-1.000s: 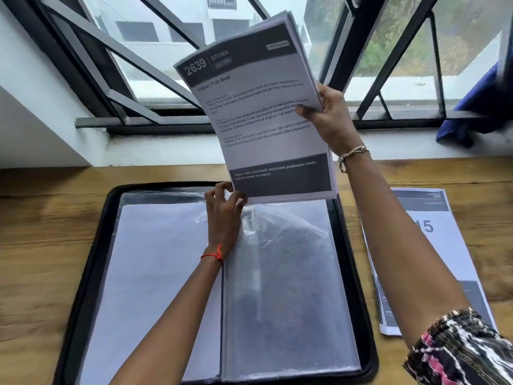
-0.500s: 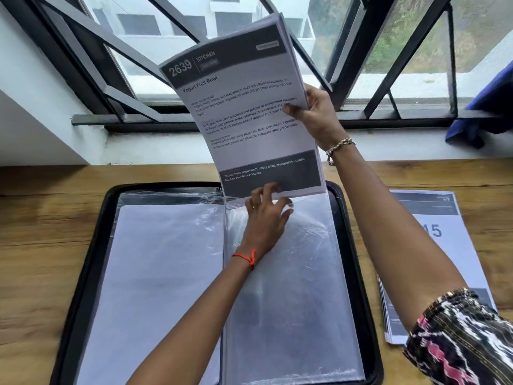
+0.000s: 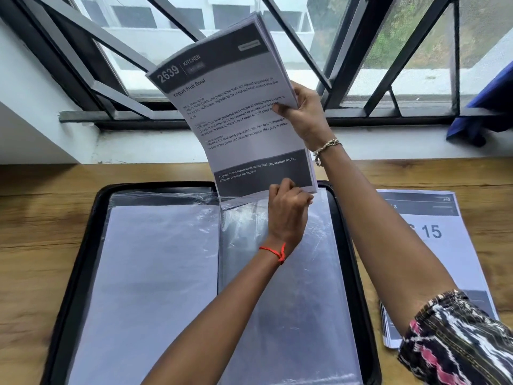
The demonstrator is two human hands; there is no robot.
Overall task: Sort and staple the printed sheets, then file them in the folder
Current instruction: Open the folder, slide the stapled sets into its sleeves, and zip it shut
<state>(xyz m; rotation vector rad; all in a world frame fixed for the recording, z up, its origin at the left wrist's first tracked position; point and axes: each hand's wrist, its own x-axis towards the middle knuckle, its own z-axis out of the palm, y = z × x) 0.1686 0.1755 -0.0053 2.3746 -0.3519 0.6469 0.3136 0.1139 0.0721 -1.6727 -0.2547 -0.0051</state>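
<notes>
An open black folder [image 3: 92, 245] lies flat on the wooden table [image 3: 41, 245], filling the lower centre of the frame. Its left sleeve [image 3: 161, 273] holds a white sheet. Its right sleeve [image 3: 313, 301] is clear, wrinkled plastic with its mouth at the far edge.

The stack of printed sheets [image 3: 238, 115] stands nearly upright in the middle of the frame, above that mouth, printed face toward the camera. Its long axis runs from the lower edge at the folder's far rim up toward the window, and the top leans left. The "2639 KITCHEN" header is uppermost.

The right hand [image 3: 305, 115] grips the stack's right edge, thumb on the front and fingers behind. The left hand [image 3: 287, 212] has its fingers curled together at the stack's lower edge; whether they pinch paper or plastic cannot be told.

A second stack [image 3: 444, 245], marked "15", lies flat on the table right of the folder.
</notes>
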